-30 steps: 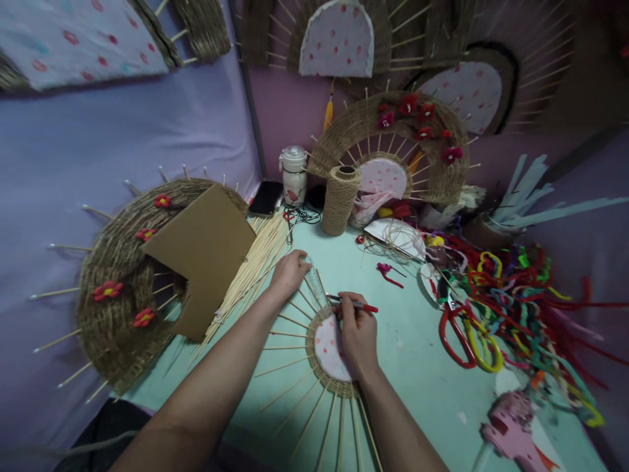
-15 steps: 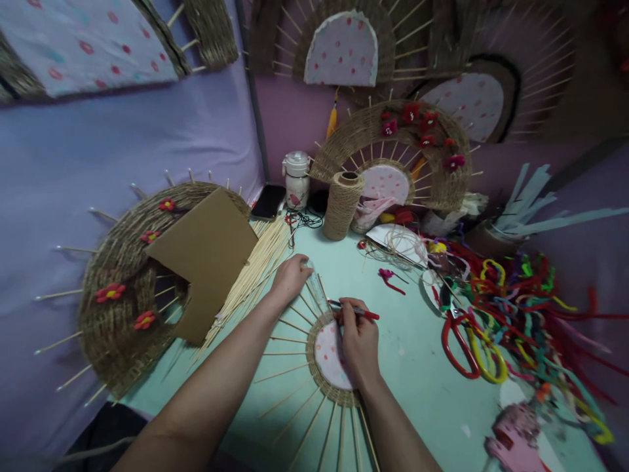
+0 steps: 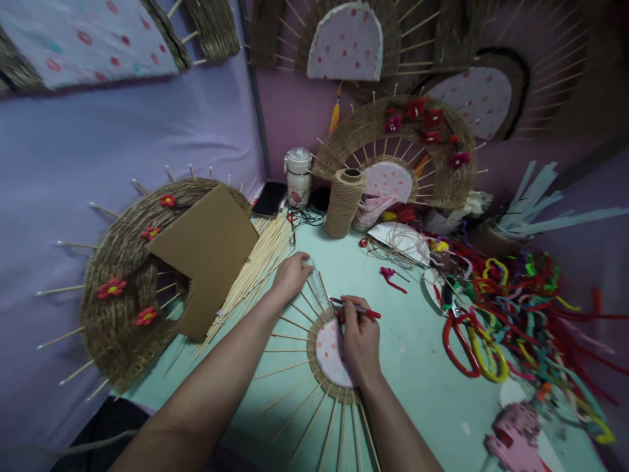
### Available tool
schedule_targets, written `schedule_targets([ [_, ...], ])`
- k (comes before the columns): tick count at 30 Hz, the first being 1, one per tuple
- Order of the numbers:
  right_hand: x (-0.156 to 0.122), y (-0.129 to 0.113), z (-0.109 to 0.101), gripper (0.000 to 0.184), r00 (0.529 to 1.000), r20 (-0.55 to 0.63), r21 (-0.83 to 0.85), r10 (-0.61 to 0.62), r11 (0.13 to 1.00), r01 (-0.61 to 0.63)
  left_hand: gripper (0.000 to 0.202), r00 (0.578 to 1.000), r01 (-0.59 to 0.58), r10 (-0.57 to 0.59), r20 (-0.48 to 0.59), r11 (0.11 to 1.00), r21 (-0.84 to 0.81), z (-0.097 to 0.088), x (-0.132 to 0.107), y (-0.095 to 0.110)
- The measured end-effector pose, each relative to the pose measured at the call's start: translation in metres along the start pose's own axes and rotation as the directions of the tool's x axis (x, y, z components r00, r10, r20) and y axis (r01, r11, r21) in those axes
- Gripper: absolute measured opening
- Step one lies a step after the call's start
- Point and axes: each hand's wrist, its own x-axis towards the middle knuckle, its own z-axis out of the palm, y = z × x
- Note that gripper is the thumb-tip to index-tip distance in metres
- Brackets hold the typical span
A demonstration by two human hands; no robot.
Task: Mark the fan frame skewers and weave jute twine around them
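A half-round woven piece (image 3: pixel 314 377) with a spotted white cloth centre lies on the pale green table, thin sticks fanning out from its rim. My left hand (image 3: pixel 293 275) is closed on the far end of a clear ruler (image 3: pixel 318 283), which lies along the sticks near the top of the weave. Between the fingers of my right hand (image 3: pixel 361 334) is a red marker pen (image 3: pixel 363 310), its tip pointing left toward the ruler's near end. The right hand rests over the cloth centre's right edge and hides part of it.
Left of my arm lie loose sticks (image 3: pixel 260 252), cut cardboard (image 3: pixel 209 249) and a large woven fan (image 3: pixel 108 308). A twine spool (image 3: pixel 344 203) and a white bottle (image 3: pixel 298 177) stand behind. Red-handled scissors (image 3: pixel 459 344) and tangled pipe cleaners (image 3: pixel 531 334) lie right.
The view has shifted very slightly. Both hands keep their hold on the ruler and the marker pen, almost in the same place.
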Motion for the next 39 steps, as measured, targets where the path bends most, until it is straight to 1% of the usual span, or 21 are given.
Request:
schedule_targets([
  [11, -0.0002, -0.0069, -0.0009, 0.032, 1.000, 0.002, -0.011, -0.011, 1.000, 0.011, 0.032, 1.000, -0.010, 0.010, -0.004, 1.000, -0.003, -0.0002, -0.0004, -0.0006],
  [17, -0.0001, -0.0036, -0.0010, 0.032, 1.000, -0.007, -0.023, -0.014, 1.000, 0.014, 0.031, 1.000, -0.010, 0.010, -0.011, 1.000, 0.000, 0.0009, -0.0001, -0.0014],
  [27, 0.0000, -0.0051, -0.0005, 0.032, 1.000, -0.003, -0.018, -0.015, 1.000, 0.015, 0.032, 1.000, -0.015, 0.015, -0.010, 1.000, -0.005, 0.0009, -0.0003, -0.0011],
  [34, -0.0004, -0.0022, -0.0003, 0.032, 1.000, -0.019, 0.011, 0.000, 1.000, 0.000, 0.032, 1.000, -0.007, 0.007, -0.011, 1.000, -0.009, 0.0001, -0.0015, -0.0002],
  [39, -0.0002, -0.0012, -0.0005, 0.031, 1.000, -0.009, -0.009, -0.010, 1.000, 0.010, 0.032, 1.000, -0.004, 0.004, -0.006, 1.000, -0.010, -0.0003, -0.0017, 0.0008],
])
